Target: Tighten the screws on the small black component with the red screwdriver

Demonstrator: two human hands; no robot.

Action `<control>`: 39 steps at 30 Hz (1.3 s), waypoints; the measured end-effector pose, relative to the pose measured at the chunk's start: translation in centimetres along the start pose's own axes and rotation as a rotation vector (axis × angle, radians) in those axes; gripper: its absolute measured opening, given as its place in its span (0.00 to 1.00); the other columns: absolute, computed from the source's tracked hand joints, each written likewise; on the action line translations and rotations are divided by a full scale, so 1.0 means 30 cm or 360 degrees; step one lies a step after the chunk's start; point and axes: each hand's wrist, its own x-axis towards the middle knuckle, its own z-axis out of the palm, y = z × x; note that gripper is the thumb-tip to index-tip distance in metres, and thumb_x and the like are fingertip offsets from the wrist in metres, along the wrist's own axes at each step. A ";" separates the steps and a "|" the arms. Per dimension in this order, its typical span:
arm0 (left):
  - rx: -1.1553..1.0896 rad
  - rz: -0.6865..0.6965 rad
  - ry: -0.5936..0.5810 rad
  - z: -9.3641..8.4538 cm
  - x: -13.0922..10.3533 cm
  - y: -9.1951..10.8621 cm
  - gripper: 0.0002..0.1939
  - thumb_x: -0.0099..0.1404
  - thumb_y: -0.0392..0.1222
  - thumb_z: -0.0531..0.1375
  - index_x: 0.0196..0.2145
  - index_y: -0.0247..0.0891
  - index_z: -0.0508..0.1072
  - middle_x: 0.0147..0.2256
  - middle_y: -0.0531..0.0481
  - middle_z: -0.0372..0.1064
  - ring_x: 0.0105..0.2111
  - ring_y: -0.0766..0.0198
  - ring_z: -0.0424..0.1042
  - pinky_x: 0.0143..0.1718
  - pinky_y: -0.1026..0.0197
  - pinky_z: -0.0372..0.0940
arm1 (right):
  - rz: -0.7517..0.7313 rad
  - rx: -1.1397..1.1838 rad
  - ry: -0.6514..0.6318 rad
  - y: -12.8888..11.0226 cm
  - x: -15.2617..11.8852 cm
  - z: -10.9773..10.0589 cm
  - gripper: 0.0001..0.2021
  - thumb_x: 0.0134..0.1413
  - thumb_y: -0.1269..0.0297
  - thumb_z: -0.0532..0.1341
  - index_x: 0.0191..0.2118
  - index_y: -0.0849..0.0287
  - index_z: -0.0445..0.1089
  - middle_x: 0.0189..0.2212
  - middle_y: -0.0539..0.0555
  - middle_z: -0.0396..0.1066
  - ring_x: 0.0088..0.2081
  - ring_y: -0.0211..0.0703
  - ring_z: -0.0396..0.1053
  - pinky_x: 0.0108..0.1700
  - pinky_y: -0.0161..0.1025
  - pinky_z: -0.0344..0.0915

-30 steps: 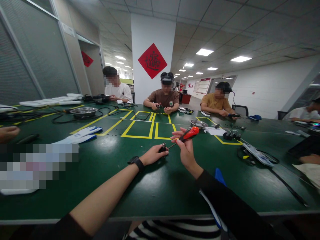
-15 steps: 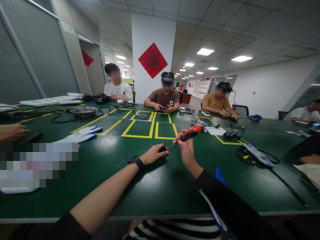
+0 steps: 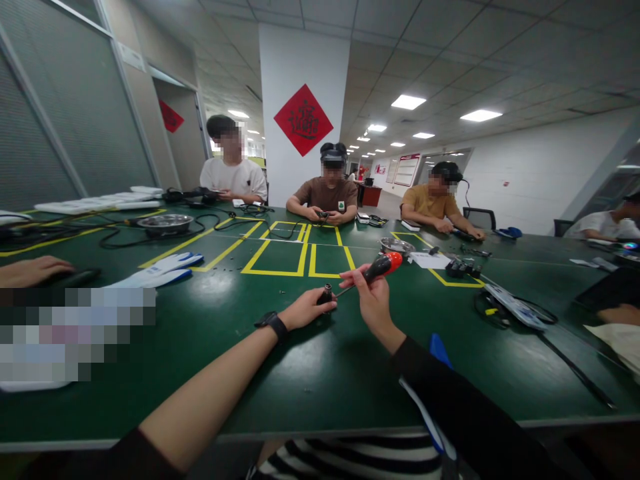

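Note:
My left hand [image 3: 306, 309], with a black watch on its wrist, is closed around a small dark cylindrical part [image 3: 327, 293] with a metal top, held upright on the green table. In my right hand [image 3: 374, 301] is a screwdriver [image 3: 379, 268] with a red and black handle. Its thin shaft slants down to the left, and the tip is at the side of the part, near my left fingers. Whether the tip sits in a screw cannot be made out.
Yellow tape [image 3: 274, 272] marks boxes on the green table [image 3: 280, 393]. Metal bowls [image 3: 165, 225], a white-blue glove [image 3: 167, 267], several black parts [image 3: 463, 269] and cables lie around. Co-workers sit opposite, and another person's hand [image 3: 37, 270] rests at the left. A blue-handled tool [image 3: 440, 352] lies beside my right sleeve.
My right hand has turned slightly on the screwdriver handle, its fingers changing position. My left hand stays put with the part. The other person's hand at the left has moved further right.

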 end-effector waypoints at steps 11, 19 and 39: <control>0.0106 0.0031 0.0085 -0.006 -0.006 -0.002 0.22 0.55 0.51 0.60 0.45 0.36 0.68 0.43 0.45 0.68 0.42 0.57 0.67 0.46 0.57 0.60 | -0.0107 0.0112 0.0407 0.001 0.010 -0.019 0.13 0.58 0.55 0.51 0.31 0.59 0.62 0.25 0.50 0.71 0.23 0.36 0.67 0.30 0.37 0.64; -0.0071 -0.0027 0.0015 -0.038 -0.016 -0.023 0.32 0.52 0.42 0.63 0.53 0.38 0.58 0.39 0.49 0.68 0.38 0.61 0.68 0.45 0.57 0.61 | 0.0240 0.0453 0.0601 0.087 0.042 -0.081 0.21 0.55 0.48 0.47 0.20 0.58 0.57 0.12 0.45 0.57 0.15 0.32 0.56 0.18 0.32 0.53; 0.0542 -0.0506 0.0993 -0.241 -0.035 -0.193 0.21 0.62 0.50 0.50 0.50 0.37 0.61 0.38 0.45 0.67 0.40 0.58 0.67 0.44 0.55 0.61 | 0.0971 0.0402 0.0427 0.198 0.055 -0.122 0.17 0.37 0.65 0.68 0.37 0.57 0.68 0.19 0.45 0.67 0.14 0.25 0.53 0.15 0.25 0.49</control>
